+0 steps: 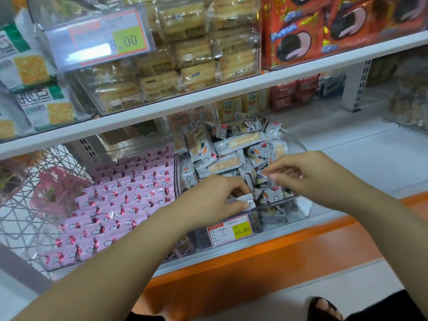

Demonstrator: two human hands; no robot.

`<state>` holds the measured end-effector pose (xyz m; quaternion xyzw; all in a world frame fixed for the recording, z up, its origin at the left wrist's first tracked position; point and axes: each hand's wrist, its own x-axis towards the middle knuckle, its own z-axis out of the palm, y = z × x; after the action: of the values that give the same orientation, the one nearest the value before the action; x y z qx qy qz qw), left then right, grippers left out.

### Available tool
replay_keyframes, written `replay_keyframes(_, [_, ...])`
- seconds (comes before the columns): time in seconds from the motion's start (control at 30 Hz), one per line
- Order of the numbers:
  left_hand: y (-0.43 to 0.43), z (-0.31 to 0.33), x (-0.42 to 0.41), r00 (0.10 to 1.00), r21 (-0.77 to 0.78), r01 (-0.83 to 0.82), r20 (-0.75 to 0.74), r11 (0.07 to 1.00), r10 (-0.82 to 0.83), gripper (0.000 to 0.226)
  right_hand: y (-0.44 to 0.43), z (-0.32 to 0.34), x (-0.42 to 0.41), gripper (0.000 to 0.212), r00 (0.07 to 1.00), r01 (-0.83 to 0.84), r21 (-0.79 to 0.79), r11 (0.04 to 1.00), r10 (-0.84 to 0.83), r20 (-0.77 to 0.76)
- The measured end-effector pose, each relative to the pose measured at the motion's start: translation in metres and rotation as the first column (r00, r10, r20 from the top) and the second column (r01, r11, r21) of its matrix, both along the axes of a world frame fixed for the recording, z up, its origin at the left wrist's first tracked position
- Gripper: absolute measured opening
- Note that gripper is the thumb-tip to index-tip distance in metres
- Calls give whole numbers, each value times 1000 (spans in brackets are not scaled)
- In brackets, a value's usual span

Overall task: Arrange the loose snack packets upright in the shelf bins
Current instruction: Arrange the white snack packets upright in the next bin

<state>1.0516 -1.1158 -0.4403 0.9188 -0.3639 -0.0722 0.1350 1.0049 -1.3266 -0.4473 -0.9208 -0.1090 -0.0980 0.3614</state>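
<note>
Both hands reach into a clear bin (303, 206) on the lower shelf (370, 156). The left hand (214, 200) is at the bin's front edge, its thumb and fingers curled in a narrow pinch around a white packet (247, 200) held just above the front wall. The right hand (308, 174) is a little further in and well apart from the left. Its fingertips (274, 176) close on the edge of a grey packet (264, 175) at the top of the pile, though the view is slightly blurred there.

Beyond and between the hands, the loose packets (231, 144) lie heaped at all angles, rising above the bin's rim. Just below the left hand, a price tag (229, 230) reading 15.80 is fixed to the front of the bin.

To the left of the left hand, pink packets (129, 193) stand in tidy rows in the next bin. Further left is a wire basket (34, 200).

Above the hands, an upper shelf board (208, 98) carries biscuit packs (185, 54) and red boxes (335, 26). Below the forearms runs an orange shelf front (266, 260).
</note>
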Motion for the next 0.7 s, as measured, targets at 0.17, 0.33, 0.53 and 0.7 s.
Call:
replay_keyframes(0.17, [-1,-5,3,1000,10,7,23,1000,-7,29,-10,-6,4,18,993,50,-81,995,-58,-103])
replay_keyframes(0.33, [-1,-4,5,1000,88,6,26,996,-8,29,3,-15,6,35,967,11,-309,951,-89,-239])
replay_keyframes(0.53, [-4,2,3,1000,161,-9,1,987,9,30,17,-20,12,43,952,178,-295,939,-240,-190])
replay_keyframes(0.7, [-1,11,-3,998,297,56,-23,953,-52,40,21,-24,16,28,952,227,-261,938,-271,-146])
